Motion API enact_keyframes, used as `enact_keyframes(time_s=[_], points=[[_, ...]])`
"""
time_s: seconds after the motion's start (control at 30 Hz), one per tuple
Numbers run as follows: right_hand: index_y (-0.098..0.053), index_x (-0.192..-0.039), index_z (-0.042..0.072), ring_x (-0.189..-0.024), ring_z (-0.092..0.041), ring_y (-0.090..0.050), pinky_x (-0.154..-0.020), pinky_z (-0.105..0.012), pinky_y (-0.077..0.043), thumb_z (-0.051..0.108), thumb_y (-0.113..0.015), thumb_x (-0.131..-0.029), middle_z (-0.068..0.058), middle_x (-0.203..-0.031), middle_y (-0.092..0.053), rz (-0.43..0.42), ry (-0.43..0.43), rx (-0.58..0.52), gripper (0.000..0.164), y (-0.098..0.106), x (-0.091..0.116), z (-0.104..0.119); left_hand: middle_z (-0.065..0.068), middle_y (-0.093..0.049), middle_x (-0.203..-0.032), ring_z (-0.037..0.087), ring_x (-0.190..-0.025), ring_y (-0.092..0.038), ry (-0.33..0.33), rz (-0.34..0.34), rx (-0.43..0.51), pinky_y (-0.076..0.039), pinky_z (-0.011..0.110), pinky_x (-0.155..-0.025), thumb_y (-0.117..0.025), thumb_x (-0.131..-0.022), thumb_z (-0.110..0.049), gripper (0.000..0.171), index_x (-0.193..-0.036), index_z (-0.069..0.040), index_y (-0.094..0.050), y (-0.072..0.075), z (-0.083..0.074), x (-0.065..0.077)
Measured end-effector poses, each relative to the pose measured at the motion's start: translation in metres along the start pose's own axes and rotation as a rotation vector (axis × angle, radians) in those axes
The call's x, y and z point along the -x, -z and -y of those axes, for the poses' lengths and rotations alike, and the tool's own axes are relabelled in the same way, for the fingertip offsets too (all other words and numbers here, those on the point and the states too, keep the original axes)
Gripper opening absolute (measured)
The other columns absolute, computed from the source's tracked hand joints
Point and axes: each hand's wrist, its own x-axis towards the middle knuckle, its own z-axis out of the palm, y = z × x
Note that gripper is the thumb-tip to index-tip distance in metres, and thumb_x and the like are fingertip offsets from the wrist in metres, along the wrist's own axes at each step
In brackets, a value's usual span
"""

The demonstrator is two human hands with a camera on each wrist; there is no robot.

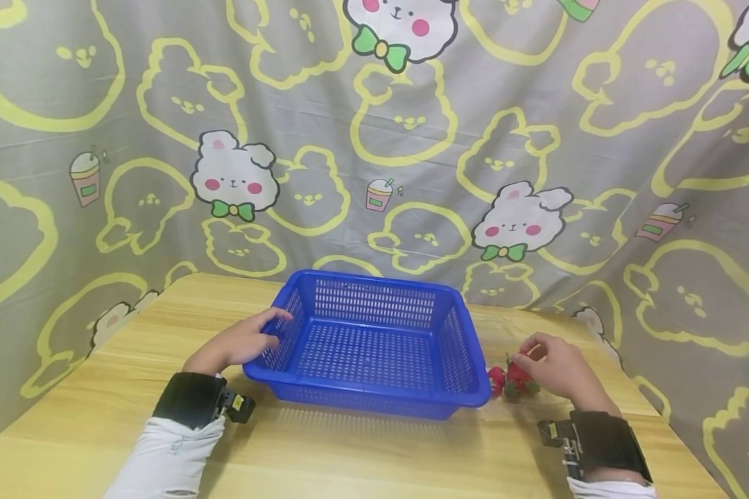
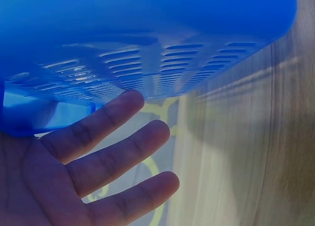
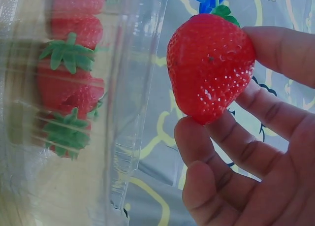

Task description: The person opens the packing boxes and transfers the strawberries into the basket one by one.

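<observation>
A blue plastic basket (image 1: 365,398) with slotted walls stands on the table. At its left rim, my left hand (image 1: 240,341) holds on with thumb and index finger over the edge. Three straight fingers (image 2: 120,159) show outside the slotted wall in the left wrist view. To the basket's right, my right hand (image 1: 562,367) pinches a red strawberry (image 3: 209,68) with a green leafy cap, between thumb and fingertips. Several more strawberries (image 3: 69,88) lie in a clear plastic container (image 3: 133,88) beside it; in the head view the container is faint.
The light wooden table (image 1: 324,457) reaches back to a grey curtain (image 1: 324,104) printed with yellow outlines and white bears. Both forearms carry black wrist straps with small cameras. The container sits close to the basket's right wall.
</observation>
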Motion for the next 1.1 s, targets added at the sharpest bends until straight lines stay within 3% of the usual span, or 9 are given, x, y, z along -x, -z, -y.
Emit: enact_keyframes(time_s=[1.1], points=[[-0.06, -0.091, 0.005, -0.073, -0.025, -0.06, -0.054, -0.036, -0.048, 0.029, -0.067, -0.085, -0.013, -0.083, -0.068, -0.046, 0.043, 0.002, 0.026, 0.007, 0.0041, 0.0085, 0.031, -0.043, -0.137, 0.047, -0.111, -0.05, 0.001, -0.005, -0.002, -0.043, 0.067, -0.088, -0.05, -0.087, -0.008, 0.046, -0.133, -0.011, -0.044, -0.0009, -0.0001, 0.0007]])
